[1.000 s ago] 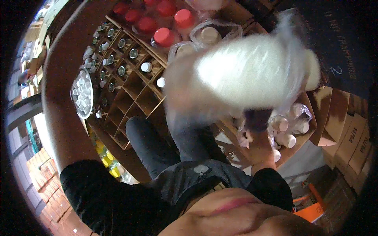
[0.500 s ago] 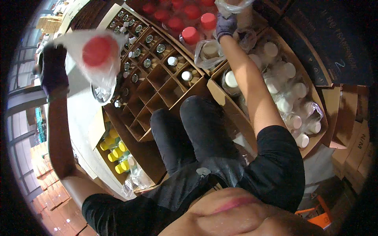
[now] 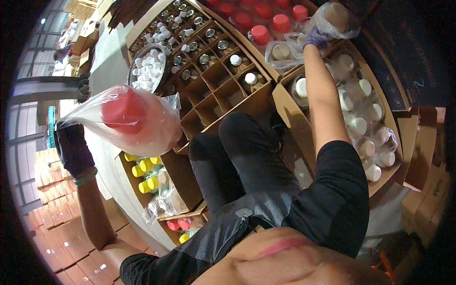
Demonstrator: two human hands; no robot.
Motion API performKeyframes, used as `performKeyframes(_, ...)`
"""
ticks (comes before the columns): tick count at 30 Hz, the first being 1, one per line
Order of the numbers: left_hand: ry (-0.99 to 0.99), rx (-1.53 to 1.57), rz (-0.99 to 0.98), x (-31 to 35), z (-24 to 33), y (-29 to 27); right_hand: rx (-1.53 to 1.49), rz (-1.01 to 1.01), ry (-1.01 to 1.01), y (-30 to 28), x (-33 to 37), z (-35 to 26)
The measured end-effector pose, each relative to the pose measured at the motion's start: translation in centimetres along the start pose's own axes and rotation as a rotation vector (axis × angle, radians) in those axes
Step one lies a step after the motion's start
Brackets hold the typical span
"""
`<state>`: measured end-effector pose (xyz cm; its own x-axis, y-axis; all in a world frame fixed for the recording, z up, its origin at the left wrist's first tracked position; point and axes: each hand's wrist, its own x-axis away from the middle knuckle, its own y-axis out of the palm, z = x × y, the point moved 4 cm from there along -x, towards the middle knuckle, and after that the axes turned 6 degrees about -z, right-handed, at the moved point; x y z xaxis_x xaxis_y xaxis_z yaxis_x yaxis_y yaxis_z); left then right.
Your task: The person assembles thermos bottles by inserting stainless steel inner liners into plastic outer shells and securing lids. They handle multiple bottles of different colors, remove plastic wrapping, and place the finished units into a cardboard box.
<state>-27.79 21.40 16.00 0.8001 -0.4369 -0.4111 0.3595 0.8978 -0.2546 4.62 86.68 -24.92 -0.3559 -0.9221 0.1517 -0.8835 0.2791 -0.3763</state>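
Note:
My left hand [image 3: 75,147], in a dark glove, is closed on the gathered end of a clear plastic bag. Inside the bag is a red-capped bottle [image 3: 124,113], which hangs tilted over the left edge of a divided carton [image 3: 194,107]. At the far right, my gloved right hand [image 3: 315,39] is closed at a clear bag around a container with a beige lid [image 3: 335,18]; its fingertips are partly hidden. Just left of that hand, another bagged container with a pale lid [image 3: 281,52] stands beside red-capped bottles [image 3: 260,35].
A round bowl of small white caps [image 3: 148,71] rests by the divided carton, which holds several small glass bottles. White-lidded bottles [image 3: 357,125] fill a carton on the right. Yellow-capped bottles [image 3: 146,165] stand in a carton at left. Stacked brown boxes [image 3: 52,209] line the left side.
My left hand has come lower and nearer with the bagged red-capped bottle, uncovering the bowl of white caps. My right hand appears farther right, still with its bag; the whole view has shifted too.

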Motion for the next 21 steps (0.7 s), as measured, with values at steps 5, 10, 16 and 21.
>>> performKeyframes(5,-0.120,0.271,0.144,5.8,3.1,-0.4,0.038,-0.110,-0.080,5.0,-0.7,2.9)
performKeyframes(10,-0.157,0.159,0.114,7.5,5.1,1.8,0.188,-0.367,-0.296,8.5,-5.9,-0.1)
performKeyframes(16,-0.030,0.239,-0.090,11.3,5.6,-0.6,-0.122,-1.165,-0.616,3.5,23.8,-4.7)
performKeyframes(21,0.187,0.360,-0.512,10.8,7.6,6.1,-0.748,-1.476,-0.652,-18.3,43.0,-3.4)
